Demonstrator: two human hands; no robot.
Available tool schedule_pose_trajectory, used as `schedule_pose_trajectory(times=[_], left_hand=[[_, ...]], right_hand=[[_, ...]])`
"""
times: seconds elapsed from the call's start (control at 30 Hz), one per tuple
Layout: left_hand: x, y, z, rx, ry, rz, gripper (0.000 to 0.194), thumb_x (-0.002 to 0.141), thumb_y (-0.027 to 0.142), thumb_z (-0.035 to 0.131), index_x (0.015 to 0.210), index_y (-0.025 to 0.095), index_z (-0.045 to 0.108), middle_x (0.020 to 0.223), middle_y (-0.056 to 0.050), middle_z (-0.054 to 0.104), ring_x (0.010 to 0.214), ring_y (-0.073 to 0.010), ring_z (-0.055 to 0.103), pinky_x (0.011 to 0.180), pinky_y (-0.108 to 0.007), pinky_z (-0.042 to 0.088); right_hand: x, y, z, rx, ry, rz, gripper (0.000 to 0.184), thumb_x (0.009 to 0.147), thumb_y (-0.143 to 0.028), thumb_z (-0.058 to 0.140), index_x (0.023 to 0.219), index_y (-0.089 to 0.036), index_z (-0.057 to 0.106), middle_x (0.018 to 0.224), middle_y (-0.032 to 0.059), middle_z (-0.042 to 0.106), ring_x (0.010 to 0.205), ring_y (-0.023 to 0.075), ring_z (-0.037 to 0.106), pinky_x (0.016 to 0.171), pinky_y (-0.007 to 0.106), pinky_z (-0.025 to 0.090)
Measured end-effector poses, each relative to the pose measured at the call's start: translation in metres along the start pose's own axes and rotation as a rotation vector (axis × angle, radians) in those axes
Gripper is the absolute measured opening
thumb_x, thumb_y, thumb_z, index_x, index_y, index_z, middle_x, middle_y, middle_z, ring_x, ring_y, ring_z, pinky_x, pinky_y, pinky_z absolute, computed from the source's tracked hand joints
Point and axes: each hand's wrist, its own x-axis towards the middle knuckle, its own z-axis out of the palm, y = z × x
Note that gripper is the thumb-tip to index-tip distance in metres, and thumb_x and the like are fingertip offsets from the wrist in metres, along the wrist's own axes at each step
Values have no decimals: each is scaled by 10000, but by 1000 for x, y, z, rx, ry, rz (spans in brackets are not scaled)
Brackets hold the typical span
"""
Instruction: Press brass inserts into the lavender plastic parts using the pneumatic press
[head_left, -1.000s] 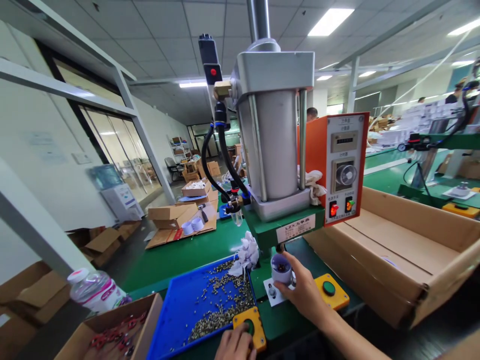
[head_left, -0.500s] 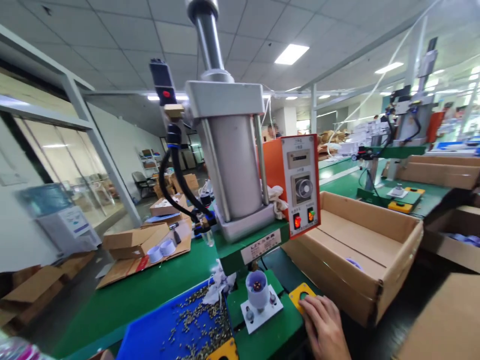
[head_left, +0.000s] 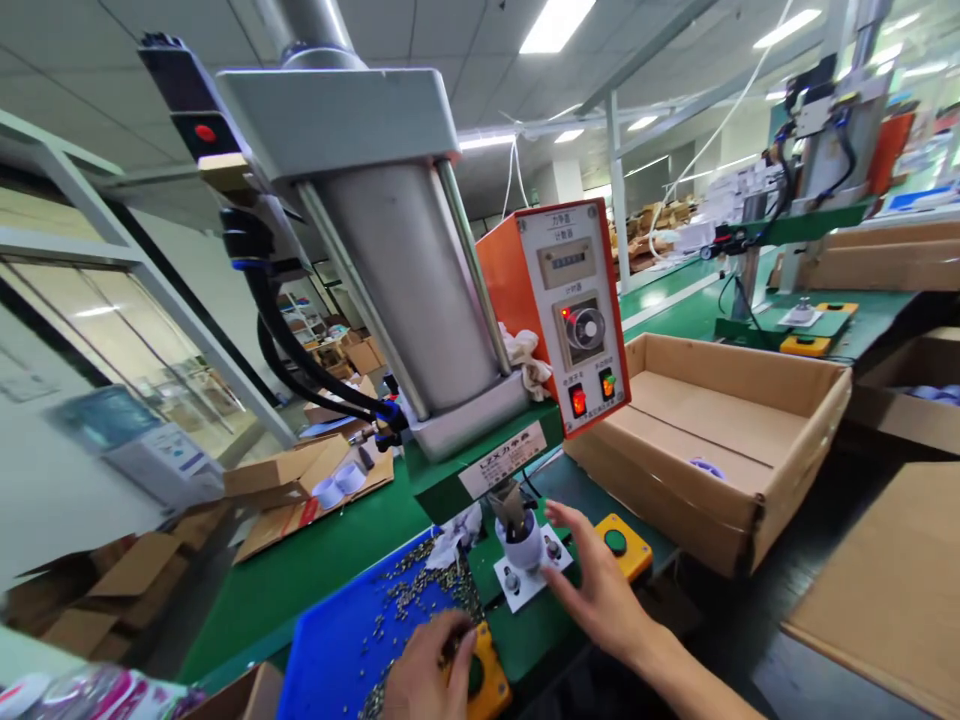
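A pale lavender plastic cup-shaped part [head_left: 523,545] sits on the white plate [head_left: 517,592] under the press [head_left: 409,290]. The press's metal tip [head_left: 511,508] reaches down into it. My right hand [head_left: 596,585] is open beside the cup, thumb and fingers spread, holding nothing; whether a fingertip touches the cup I cannot tell. Over the edge of the blue tray [head_left: 322,640] and a yellow button box [head_left: 491,690] is my left hand [head_left: 429,668]. Its fingers are curved and apart from the thumb, slightly blurred, with nothing visible between them. Small brass-coloured metal pieces [head_left: 409,595] lie scattered in the tray.
A second yellow button box [head_left: 628,548] with a green button stands right of the plate. Behind it is an open cardboard box [head_left: 675,500]. The orange control box [head_left: 555,310] has lit switches. Two lavender rings [head_left: 339,483] lie on cardboard at left.
My right hand has left the right button box and moved left to the cup. My left hand has come into view. The press tip is now down in the cup, and the view has shifted.
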Motion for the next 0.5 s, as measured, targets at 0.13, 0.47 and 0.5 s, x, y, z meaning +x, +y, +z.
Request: schedule_pose_trajectory(times=[0.13,0.47,0.5], left_hand=[[39,30,-17,-51,7,-83,214,793,363,527,845,266,710,861,10,752,792,-186,679,749,-281,498],[88,81,-22,-1,-153,50,166,798,285,553,875,201,673,913,-30,726,890,-184,649,829,-302,469],[90,86,-21,60,-204,50,180,797,283,562,917,195,664,954,-39,718,921,-187,644,848,-306,464]], right_hand=[[21,-19,31,203,-69,22,711,735,-182,641,1380,-230,345,1358,84,530,1259,233,504,1063,397,410],[21,-10,37,127,-36,70,631,710,-182,670,1302,-221,458,1259,78,597,1165,242,558,1009,392,449],[21,-10,37,130,-34,72,644,703,-172,669,1307,-221,455,1273,78,590,1174,242,552,1017,394,445]])
